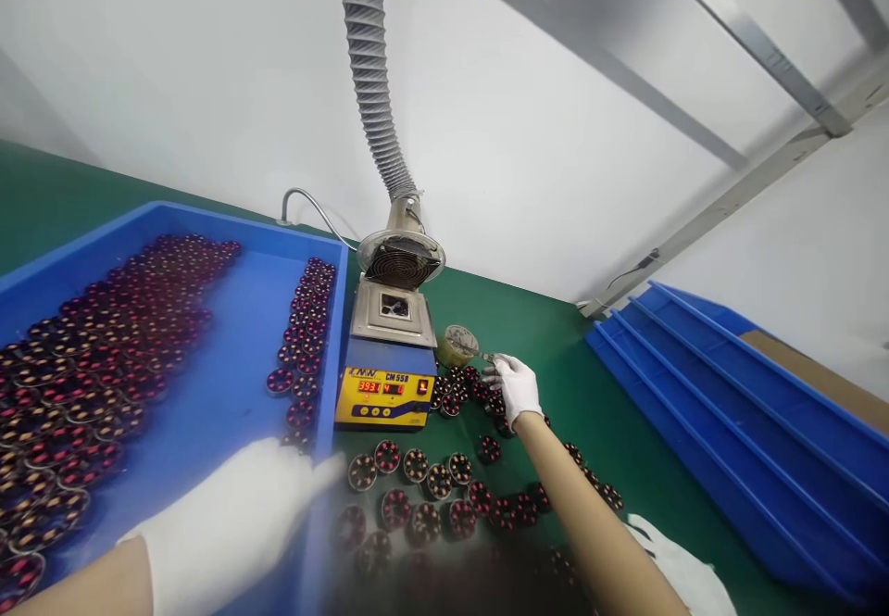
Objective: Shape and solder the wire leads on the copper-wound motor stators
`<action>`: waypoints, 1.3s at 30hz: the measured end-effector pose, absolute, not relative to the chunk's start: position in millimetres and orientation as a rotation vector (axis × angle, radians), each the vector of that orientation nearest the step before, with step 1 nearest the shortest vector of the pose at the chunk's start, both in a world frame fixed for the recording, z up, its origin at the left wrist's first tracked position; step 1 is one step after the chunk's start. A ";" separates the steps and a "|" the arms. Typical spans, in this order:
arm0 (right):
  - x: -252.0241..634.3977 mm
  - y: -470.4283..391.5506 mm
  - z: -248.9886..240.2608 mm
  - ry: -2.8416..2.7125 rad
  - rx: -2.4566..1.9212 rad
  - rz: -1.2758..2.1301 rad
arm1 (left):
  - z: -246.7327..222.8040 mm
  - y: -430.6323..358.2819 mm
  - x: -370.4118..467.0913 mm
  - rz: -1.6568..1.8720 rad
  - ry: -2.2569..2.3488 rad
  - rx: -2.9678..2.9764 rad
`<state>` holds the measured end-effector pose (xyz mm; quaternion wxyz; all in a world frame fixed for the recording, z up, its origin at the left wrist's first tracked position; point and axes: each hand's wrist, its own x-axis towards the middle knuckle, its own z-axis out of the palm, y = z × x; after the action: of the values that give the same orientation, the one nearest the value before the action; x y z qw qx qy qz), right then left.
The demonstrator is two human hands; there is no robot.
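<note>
My left hand (pixel 236 509), in a white glove, reaches over the right wall of a blue tray, beside a column of small round parts (pixel 303 412). It is smeared by motion, and its fingertips are mostly hidden. The round parts are dark, with rings of pink or tan spots. My right hand (pixel 518 389), also gloved, is closed around a thin metal tool (pixel 481 354). That tool points left to a small round tub (pixel 457 345) with grey, crusted contents. More round parts (pixel 439 481) lie on the green table below and left of the right hand.
A blue and yellow solder pot (pixel 386 394) with a lit red display stands mid-table. Above it hangs a fume hood (pixel 401 259) on a grey duct (pixel 371 69). The blue tray (pixel 339 320) is at left; stacked blue trays (pixel 729 440) and a white cloth item (pixel 677 565) are at right.
</note>
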<state>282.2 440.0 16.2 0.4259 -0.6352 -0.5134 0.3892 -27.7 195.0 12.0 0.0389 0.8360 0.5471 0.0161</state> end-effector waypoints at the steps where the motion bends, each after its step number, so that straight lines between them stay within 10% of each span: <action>1: 284.6 436.3 16.7 -1.302 -1.582 0.961 | 9.2 194.9 -28.3 0.076 1.681 2.577; 20: 303.3 429.1 20.9 -1.411 -1.502 0.781 | 9.0 198.4 -29.7 0.109 1.662 2.588; 28: 296.1 447.0 2.3 -1.636 -1.531 0.701 | 92.9 203.0 42.8 0.152 1.609 2.508; 39: 308.4 442.1 25.9 -2.011 -1.534 0.366 | 58.4 378.0 193.9 0.703 2.157 1.931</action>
<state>308.4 442.1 25.9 0.2886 -0.5748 -0.7534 0.1369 193.9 378.0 58.4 0.0811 0.6459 0.7217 0.2352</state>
